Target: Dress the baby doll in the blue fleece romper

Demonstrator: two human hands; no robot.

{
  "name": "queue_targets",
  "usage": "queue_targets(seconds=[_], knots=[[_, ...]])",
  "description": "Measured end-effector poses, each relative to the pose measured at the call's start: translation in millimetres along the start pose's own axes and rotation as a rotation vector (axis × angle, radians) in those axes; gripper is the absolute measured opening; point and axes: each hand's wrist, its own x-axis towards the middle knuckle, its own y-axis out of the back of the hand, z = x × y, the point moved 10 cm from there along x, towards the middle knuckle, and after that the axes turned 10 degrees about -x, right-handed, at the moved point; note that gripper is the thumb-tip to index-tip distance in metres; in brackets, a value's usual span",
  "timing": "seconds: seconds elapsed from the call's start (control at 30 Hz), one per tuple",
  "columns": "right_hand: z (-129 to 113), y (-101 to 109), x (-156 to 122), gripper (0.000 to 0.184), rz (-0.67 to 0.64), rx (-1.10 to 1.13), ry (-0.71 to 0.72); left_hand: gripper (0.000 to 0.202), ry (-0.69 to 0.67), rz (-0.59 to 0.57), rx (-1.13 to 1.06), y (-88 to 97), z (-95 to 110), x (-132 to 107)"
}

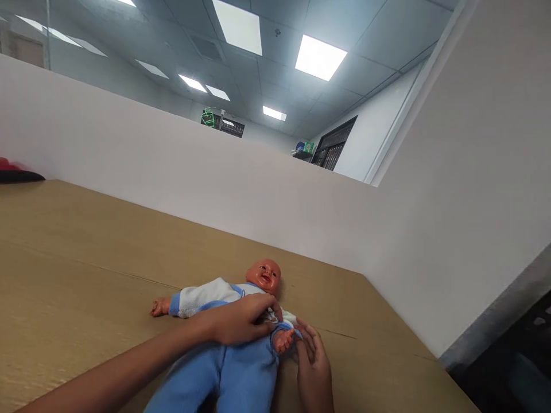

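A baby doll (pixel 264 275) lies on its back on the brown table, its head toward the low wall. It wears a white jacket (pixel 206 298) with blue trim and blue trousers (pixel 245 373). One doll arm stretches out to the left; the other is bent, its small hand (pixel 283 342) showing past a blue cuff (pixel 282 326). My left hand (pixel 247 318) reaches across the doll's belly, thumb and fingers closed on the jacket sleeve by that cuff. From the right, my right hand (pixel 314 358) pinches the same cuff's outer edge beside the doll's hand.
The brown tabletop (pixel 107 241) runs wide to the left. A low white wall (pixel 193 172) borders its far side, and a taller white wall (pixel 465 201) stands at the right. A black and red object (pixel 17 174) sits at the far left edge.
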Motion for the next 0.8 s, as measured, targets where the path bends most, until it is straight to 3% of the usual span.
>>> queue_targets(seconds=[0.13, 0.3, 0.4, 0.47, 0.53, 0.67, 0.8], knots=[[9, -12, 9, 0.046, -0.129, 0.054, -0.073, 0.015, -0.023, 0.067, 0.082, -1.4, 1, 1], [-13, -18, 7, 0.028, -0.153, 0.062, -0.023, 0.012, -0.018, 0.125, -0.002, -0.2, -2, 6], [-24, -14, 3, 0.025, -0.089, 0.017, 0.026, 0.012, -0.018, 0.142, -0.032, 2.4, -1, 7], [-23, -4, 3, 0.035, 0.009, -0.049, 0.031, 0.013, -0.018, 0.151, -0.045, 3.5, 0, 6], [-16, -1, 7, 0.042, 0.024, -0.083, 0.016, 0.014, -0.018, 0.145, -0.044, 2.0, 0, 5], [-4, -12, 17, 0.035, -0.136, -0.126, -0.018, 0.021, -0.034, 0.139, 0.020, -2.2, -1, 4], [-1, -13, 26, 0.035, -0.192, -0.122, -0.017, 0.014, -0.059, 0.194, 0.061, 0.7, -1, 6]])
